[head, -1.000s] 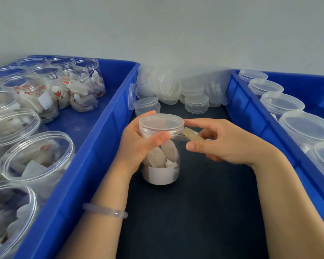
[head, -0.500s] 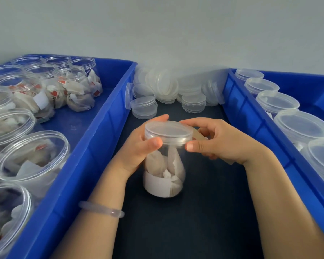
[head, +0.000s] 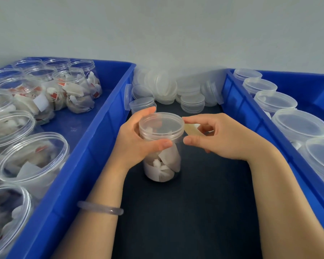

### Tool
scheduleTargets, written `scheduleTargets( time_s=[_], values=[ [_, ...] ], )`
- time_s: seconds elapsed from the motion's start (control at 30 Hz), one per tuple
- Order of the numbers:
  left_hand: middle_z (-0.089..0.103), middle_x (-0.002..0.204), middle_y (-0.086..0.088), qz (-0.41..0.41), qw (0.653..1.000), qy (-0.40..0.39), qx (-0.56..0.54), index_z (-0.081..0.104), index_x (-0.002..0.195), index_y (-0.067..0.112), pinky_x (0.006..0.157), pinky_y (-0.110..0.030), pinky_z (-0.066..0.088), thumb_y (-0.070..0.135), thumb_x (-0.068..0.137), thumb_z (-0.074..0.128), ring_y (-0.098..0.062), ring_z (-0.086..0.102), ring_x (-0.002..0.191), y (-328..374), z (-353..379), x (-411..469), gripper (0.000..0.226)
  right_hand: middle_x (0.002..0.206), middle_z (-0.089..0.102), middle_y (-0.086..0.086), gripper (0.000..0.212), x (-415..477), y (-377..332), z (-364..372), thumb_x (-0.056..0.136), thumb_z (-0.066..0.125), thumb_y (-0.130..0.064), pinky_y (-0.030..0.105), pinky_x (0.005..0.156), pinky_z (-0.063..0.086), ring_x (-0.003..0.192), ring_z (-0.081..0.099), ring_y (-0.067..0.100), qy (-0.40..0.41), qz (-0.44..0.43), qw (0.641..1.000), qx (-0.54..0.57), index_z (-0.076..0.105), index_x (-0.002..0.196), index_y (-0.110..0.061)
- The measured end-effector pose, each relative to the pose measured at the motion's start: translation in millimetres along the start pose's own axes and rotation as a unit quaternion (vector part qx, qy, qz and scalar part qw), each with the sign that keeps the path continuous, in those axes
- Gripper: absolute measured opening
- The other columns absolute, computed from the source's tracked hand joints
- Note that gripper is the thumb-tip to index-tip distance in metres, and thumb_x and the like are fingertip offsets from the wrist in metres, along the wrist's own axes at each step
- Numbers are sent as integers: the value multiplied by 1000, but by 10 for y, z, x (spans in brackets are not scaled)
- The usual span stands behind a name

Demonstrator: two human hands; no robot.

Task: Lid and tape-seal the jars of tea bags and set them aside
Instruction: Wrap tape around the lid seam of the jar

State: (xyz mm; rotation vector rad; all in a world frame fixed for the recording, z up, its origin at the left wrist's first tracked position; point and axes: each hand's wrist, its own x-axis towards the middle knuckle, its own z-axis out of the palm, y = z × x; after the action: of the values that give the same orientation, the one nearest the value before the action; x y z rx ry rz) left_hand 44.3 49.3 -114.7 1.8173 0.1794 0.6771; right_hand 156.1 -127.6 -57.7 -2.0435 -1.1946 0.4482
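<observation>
A clear plastic jar of tea bags [head: 163, 165] stands on the dark mat [head: 195, 212] between two blue bins, with a translucent lid [head: 161, 124] on top. My left hand [head: 137, 141] grips the jar just under the lid, thumb across the front. My right hand [head: 219, 137] is at the lid's right edge, forefinger and thumb touching the rim. A yellowish strip of tape [head: 192, 129] runs from the lid's side into that hand; whether the fingers pinch it is hidden.
The left blue bin [head: 94, 146] holds several open jars of tea bags [head: 32, 159]. The right blue bin [head: 238, 109] holds several lidded jars [head: 299, 126]. A heap of loose lids [head: 166, 88] lies at the back against the wall.
The jar has come nearer and a little to the right, and it has turned in my left hand. My right hand has stayed at the lid's right edge with the tape.
</observation>
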Motion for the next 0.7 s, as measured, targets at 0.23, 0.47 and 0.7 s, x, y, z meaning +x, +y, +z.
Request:
scheduleTargets(
  time_s=[0.23, 0.47, 0.7],
  values=[
    [62, 127, 3, -21, 992, -96, -79, 50, 126, 24, 95, -22, 47, 54, 42, 89, -11, 57, 120, -42, -62, -1, 97, 100, 62, 18, 43, 54, 75, 95, 60, 68, -66, 39, 64, 56, 66, 53, 20, 9, 11, 1000, 23, 58, 102, -65],
    [51, 122, 12, -34, 988, -63, 140, 53, 118, 35, 83, -8, 45, 55, 48, 85, 7, 51, 107, 263, -57, 1, 79, 88, 63, 3, 43, 51, 74, 110, 72, 73, -50, 24, 53, 49, 52, 51, 2, 31, 21, 999, 34, 58, 111, -57],
    [29, 142, -2, -96, 849, -168, 492, 19, 147, 30, 86, -38, 40, 61, 57, 80, -28, 35, 127, 657, 164, 88, 113, 139, 50, -6, 91, 22, -62, 165, 81, 68, -12, 15, 71, 45, 108, 58, 4, -59, 40, 995, -68, 16, 152, -34]
  ],
)
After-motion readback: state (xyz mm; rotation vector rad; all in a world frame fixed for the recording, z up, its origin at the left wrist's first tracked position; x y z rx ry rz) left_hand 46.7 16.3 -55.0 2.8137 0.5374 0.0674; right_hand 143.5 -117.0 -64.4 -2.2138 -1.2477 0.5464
